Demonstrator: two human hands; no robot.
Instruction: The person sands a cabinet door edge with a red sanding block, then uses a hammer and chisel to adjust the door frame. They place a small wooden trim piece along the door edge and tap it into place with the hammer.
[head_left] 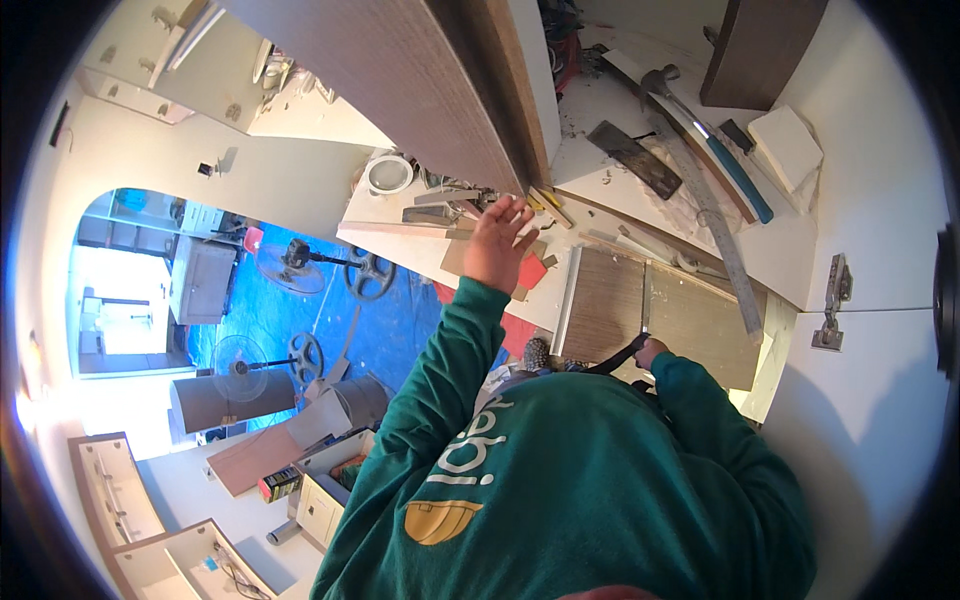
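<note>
My left hand (pixel 497 245) is raised, its fingers apart and holding nothing that I can see. Its fingertips are close to the lower end of a large brown wood-grain board (pixel 420 80); whether they touch it I cannot tell. Lower and to the right, my right hand (pixel 651 353) is closed on a slim black thing (pixel 622 357), like a handle or strap. Its kind is not clear. Beside that hand lies a flat wood-grain panel (pixel 608 305), with a narrow pale metal strip (pixel 645 315) just above my fingers.
On the white surface at right lie a claw hammer (pixel 735 175), a long metal ruler (pixel 722 250) and a dark flat block (pixel 635 160). A hinged white door (pixel 870 400) stands on the right. Fans (pixel 290 255) stand on blue floor sheeting (pixel 400 325) at left.
</note>
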